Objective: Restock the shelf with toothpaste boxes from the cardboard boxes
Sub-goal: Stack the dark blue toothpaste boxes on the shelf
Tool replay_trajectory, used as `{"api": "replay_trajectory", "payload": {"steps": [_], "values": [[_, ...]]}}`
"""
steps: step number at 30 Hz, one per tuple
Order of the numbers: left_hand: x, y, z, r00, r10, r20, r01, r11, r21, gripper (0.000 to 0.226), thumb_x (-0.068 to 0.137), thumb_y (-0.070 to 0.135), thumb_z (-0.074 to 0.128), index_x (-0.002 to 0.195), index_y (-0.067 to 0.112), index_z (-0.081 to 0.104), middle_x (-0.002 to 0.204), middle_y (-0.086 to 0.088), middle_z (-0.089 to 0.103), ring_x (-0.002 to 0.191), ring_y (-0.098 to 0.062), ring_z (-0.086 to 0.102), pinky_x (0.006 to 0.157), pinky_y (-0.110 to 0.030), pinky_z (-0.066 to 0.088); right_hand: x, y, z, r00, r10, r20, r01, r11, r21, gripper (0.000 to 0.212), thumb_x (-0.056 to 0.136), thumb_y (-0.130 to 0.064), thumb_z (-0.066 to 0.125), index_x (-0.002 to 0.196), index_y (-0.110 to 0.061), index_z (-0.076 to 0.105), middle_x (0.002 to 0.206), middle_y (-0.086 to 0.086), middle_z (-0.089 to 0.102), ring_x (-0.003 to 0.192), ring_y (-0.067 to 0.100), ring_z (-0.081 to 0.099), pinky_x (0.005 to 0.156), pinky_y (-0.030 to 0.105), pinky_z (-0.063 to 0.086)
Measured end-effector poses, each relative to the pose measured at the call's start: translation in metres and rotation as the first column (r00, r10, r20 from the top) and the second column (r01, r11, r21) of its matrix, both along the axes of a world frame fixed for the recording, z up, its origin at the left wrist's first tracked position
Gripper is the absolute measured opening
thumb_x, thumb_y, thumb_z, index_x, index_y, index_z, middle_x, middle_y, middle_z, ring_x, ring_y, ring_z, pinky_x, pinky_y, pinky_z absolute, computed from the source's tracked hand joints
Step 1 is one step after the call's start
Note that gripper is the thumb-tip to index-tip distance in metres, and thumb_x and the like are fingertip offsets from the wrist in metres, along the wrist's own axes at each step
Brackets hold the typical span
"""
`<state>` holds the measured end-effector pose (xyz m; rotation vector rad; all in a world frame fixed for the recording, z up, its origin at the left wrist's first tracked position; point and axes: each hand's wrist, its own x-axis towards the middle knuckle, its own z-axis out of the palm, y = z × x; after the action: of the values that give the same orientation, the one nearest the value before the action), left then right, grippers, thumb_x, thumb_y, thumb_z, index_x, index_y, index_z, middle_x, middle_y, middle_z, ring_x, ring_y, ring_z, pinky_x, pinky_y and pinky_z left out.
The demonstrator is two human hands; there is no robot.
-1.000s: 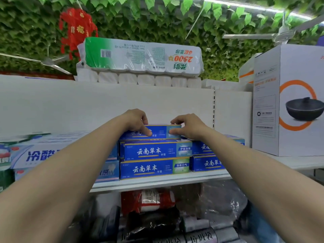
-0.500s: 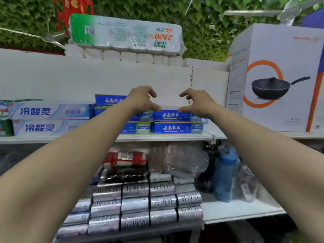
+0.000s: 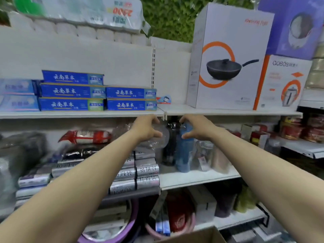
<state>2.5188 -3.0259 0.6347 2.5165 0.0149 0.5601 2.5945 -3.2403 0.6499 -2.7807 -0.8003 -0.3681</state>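
Note:
Blue toothpaste boxes lie stacked three high on the white top shelf, with a second stack two high to their right. Pale blue toothpaste boxes sit at the far left. My left hand and my right hand hang in the air just below the shelf edge, fingers loosely curled toward each other, holding nothing. A corner of a brown cardboard box shows at the bottom edge.
A white wok carton and a kettle carton stand on the shelf's right half. Toilet-roll packs sit on top. Silver packets, a blue bottle and bags fill the middle shelf.
Both hands let go of the top blue box, which stays on the left stack, and drew back and down below the shelf edge. The view tilted downward and to the right.

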Motion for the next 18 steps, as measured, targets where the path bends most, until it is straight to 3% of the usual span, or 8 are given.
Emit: {"api": "replay_trajectory", "payload": {"steps": [4,10,18], "values": [[0.020,-0.024,-0.054,0.988,-0.047,-0.149,0.050,0.999,0.012,0.053,0.071,0.032,0.085,0.117,0.019,0.063,0.126,-0.005,0.061,0.118,-0.022,0.055,0.093,-0.028,0.041,0.018,-0.026,-0.051,0.995,-0.017,-0.093,0.012,0.998,-0.056,0.065,0.073,-0.045,0.083,0.128,-0.034,0.051,0.132,0.005,0.055,0.120,0.028,0.052,0.099,0.044,0.046],[0.057,-0.055,-0.170,0.911,-0.161,-0.380,0.139,0.987,-0.085,0.056,0.072,0.029,0.085,0.120,0.014,0.062,0.118,-0.005,0.060,0.111,-0.021,0.057,0.083,-0.023,0.039,0.036,-0.054,-0.154,0.941,-0.072,-0.331,0.035,0.993,-0.114,0.064,0.079,-0.039,0.081,0.133,-0.022,0.054,0.138,0.009,0.055,0.123,0.029,0.053,0.101,0.036,0.044],[0.071,-0.078,-0.370,0.621,-0.246,-0.744,0.142,0.969,-0.202,0.055,0.074,0.035,0.083,0.121,0.014,0.063,0.123,-0.006,0.064,0.114,-0.023,0.058,0.091,-0.027,0.042,0.047,-0.079,-0.342,0.701,-0.194,-0.687,0.067,0.976,-0.207,0.056,0.080,-0.033,0.082,0.128,-0.016,0.060,0.127,0.006,0.062,0.118,0.024,0.057,0.087,0.025,0.039]]}}
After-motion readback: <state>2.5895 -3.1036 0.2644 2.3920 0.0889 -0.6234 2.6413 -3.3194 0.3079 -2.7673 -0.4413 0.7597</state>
